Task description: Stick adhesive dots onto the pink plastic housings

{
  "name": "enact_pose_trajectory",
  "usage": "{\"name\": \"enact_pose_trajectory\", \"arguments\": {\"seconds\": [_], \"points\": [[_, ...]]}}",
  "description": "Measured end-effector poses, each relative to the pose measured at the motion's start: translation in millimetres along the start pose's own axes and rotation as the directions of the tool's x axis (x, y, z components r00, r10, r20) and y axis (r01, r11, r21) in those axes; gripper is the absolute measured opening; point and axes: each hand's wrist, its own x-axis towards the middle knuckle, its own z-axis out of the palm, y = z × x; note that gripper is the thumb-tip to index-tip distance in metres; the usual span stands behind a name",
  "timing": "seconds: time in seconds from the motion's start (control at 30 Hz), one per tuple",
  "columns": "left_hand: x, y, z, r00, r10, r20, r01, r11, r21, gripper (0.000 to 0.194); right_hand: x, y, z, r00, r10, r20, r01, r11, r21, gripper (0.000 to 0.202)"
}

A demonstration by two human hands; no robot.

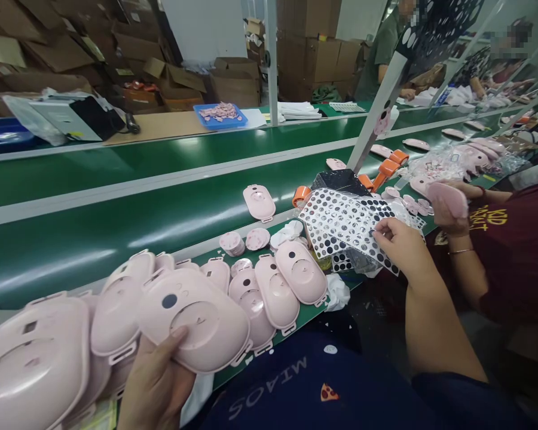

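Left fingers grasping pink plastic cover [226, 328], lower centre-left of frame; dark round sticker [169, 300] on; leftmost cover [58, 340] lacks one; right fingers [384, 230] at sticker sheet [341, 222], cannot tell if gripping; many dots unused.

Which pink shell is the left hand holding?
The large shell, lower left of centre, with a dark round dot: the left hand has its thumb on its face, unlike the other near shells.
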Motion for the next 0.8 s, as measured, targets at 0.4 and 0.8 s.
{"name": "enact_pose_trajectory", "arguments": {"seconds": [0.4,0.8], "points": [[-0.1,-2.7,9.7,0.999,-0.032,0.022,0.032,0.999,-0.024,0.057,-3.5,-2.3,0.0,0.992,-0.113,-0.06,0.11,0.993,-0.044,0.014],[2.0,-4.5,6.7,0.998,-0.046,0.036,0.046,0.999,-0.012,0.064,-7.3,-4.2,6.2,0.955,-0.241,-0.17,0.241,0.97,-0.019,0.016]]}}
